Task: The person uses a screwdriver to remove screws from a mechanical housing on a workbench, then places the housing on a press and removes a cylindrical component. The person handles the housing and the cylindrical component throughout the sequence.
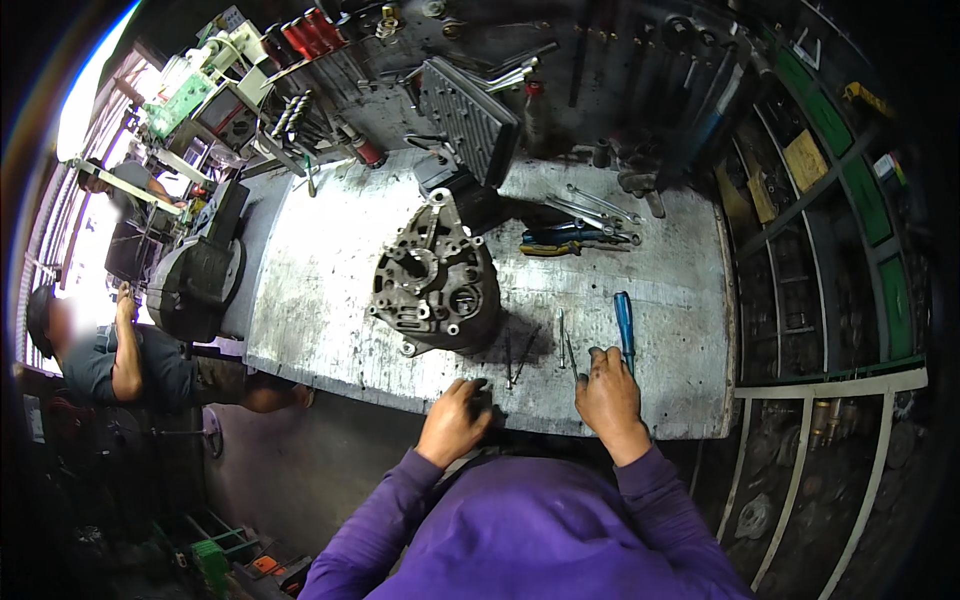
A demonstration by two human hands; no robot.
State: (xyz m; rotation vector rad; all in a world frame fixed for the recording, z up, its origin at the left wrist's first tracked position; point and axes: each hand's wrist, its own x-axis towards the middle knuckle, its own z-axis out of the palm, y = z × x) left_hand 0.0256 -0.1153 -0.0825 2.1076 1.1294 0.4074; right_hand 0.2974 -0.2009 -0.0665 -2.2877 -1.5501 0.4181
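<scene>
A grey metal alternator [435, 275] stands on the workbench, its bracket end facing up. Close to the bench's front edge, my left hand [455, 420] is curled closed; what its fingers hold, if anything, is hidden. My right hand [610, 395] lies to the right with its fingers drawn together at the lower end of a thin long bolt [571, 352]. Another long bolt [562, 335] lies just left of that one. Beyond the right hand's fingers is a blue-handled screwdriver [624, 320]. Thin dark rods [509, 362] lie between the alternator and my hands.
Pliers [555, 245] and several wrenches [590, 215] lie at the back right of the workbench [670, 280]. A dark finned metal part [465, 120] stands behind the alternator. Shelving [810, 250] borders the right side. Another person [120, 350] is beside a bench grinder [195, 285] at left.
</scene>
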